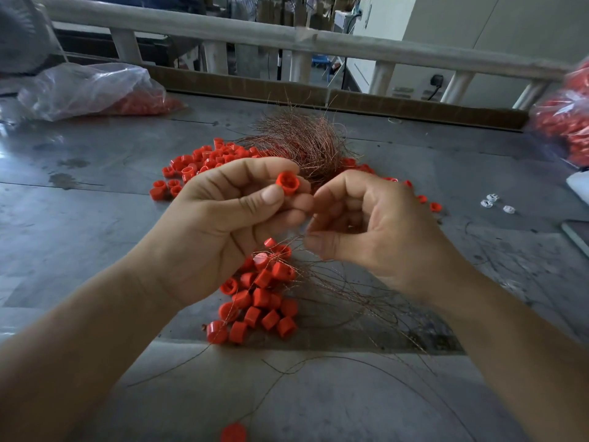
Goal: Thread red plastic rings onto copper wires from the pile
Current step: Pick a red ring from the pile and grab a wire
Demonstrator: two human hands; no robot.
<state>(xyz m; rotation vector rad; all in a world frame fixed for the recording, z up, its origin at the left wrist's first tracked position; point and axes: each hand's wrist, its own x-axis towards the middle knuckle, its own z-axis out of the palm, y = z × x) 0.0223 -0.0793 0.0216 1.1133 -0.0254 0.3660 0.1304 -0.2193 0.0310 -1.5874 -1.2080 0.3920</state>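
Threading is starting: left hand is pinching a red ring above the table's middle, while right hand, fingers curled together, is seemingly nipping a copper wire. Next, its tip needs aiming through the ring's hole.

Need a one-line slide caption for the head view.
Left hand pinches a red ring while the right hand pinches a copper wire above a heap of rings.

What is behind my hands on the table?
A bundle of copper wires among a loose pile of red rings. The left hand and right hand hide the pile's near edge.
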